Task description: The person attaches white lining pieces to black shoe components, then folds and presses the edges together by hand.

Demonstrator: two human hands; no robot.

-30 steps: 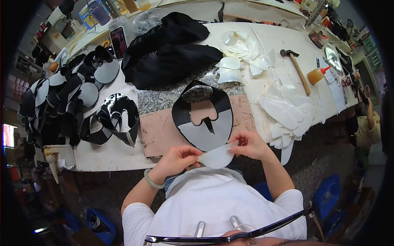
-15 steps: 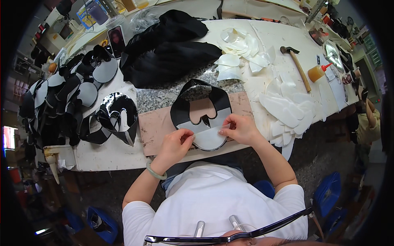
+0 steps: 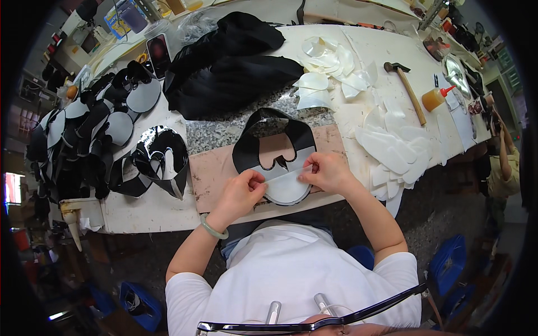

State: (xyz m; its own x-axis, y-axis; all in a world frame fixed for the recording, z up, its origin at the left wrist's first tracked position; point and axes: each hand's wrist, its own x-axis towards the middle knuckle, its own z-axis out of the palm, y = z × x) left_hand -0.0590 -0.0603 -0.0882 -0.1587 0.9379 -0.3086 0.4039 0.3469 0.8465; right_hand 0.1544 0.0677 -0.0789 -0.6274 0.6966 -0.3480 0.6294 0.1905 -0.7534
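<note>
A black shoe upper with grey lining lies open on a pinkish board in front of me. Over its rounded near end lies a translucent white stiffener piece. My left hand is closed, thumb and fingers pinching the stiffener's left corner. At the opposite corner, my right hand pinches it between thumb and fingers. The piece's straight edge runs between the two hands, and its curved edge sits close to the upper's near rim. My fingertips partly hide both corners.
Finished-looking black uppers and a heap of more uppers are at left. Black fabric pieces lie behind. To the right are loose white stiffeners, a hammer and a red-tipped glue bottle. A phone stands at the back.
Both hands keep their pinch on the stiffener, with only slight finger shifts. The phone's screen picture looks darker. A person at the far right has shifted their arms.
</note>
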